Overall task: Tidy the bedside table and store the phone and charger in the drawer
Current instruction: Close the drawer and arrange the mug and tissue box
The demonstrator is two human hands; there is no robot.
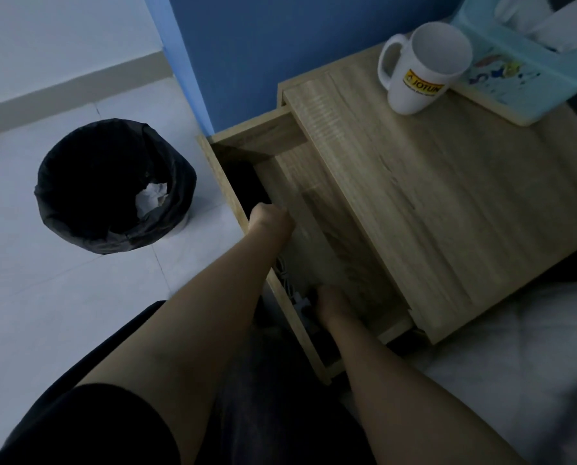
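The drawer (317, 209) of the bedside table (448, 203) is pulled out. The left hand (269, 219) is curled tight on its front edge. The right hand (335, 305) reaches inside, by a charger (299, 298) with a white cord; it is too dark to tell if it grips anything. A white mug (421, 68) and tissue box (528, 68) stand on top. A black bin (112, 186) sits on the floor nearby.

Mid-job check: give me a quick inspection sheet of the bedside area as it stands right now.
Surface: bedside table top holds two items.
Job's things: drawer open; phone not discernible; charger in the drawer.
Clutter: white mug, teal tissue box.
Grippers: left hand closed on the drawer front; right hand inside the drawer, grip unclear.
Cables: white cable in the drawer.
Surroundings: lined bin holding paper, blue wall, bed.
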